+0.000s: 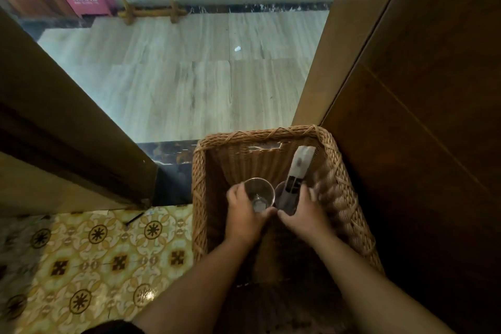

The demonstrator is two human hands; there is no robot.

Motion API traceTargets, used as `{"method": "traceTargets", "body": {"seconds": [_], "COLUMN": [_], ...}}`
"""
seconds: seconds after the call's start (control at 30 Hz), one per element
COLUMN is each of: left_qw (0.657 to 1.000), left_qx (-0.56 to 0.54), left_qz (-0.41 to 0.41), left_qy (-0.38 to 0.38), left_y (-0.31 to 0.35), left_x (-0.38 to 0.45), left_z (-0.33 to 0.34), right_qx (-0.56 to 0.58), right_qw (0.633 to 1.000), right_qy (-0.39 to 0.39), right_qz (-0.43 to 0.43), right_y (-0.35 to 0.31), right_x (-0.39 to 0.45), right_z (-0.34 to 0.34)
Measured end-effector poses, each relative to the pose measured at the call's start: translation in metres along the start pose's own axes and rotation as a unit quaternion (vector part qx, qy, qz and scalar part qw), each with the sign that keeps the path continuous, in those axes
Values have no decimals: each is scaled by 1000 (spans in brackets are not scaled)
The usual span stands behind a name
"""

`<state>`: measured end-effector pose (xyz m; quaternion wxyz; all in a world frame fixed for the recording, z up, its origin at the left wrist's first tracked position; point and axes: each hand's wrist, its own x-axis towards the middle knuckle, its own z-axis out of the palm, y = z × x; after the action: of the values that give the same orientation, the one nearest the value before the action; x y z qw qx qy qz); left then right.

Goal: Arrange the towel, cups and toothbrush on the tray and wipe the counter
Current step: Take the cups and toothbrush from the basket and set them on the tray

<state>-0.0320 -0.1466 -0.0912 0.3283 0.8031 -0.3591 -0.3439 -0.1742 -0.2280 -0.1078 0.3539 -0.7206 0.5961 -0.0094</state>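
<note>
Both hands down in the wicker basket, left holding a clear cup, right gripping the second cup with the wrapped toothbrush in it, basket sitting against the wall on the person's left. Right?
Wrong side: in the head view the wicker basket sits against the wooden wall on the person's right. The rest holds: left hand on the clear cup, right hand on the second cup with the wrapped toothbrush.

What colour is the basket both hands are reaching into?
Light brown woven wicker basket, seen in the head view.

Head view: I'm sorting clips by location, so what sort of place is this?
Probably a hotel or guesthouse bathroom doorway: patterned floor tiles, a wicker basket holding a clear cup and a wrapped toothbrush.
</note>
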Motion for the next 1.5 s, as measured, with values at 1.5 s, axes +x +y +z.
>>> {"method": "traceTargets", "body": {"seconds": [1.5], "left_qw": [816], "left_qx": [-19], "left_qz": [-215], "left_qy": [536], "left_y": [-437], "left_x": [-284], "left_z": [-715], "right_qx": [-117], "right_qw": [701], "right_qy": [-304], "right_qz": [-635], "right_y": [-786], "right_x": [-294], "right_z": [456]}}
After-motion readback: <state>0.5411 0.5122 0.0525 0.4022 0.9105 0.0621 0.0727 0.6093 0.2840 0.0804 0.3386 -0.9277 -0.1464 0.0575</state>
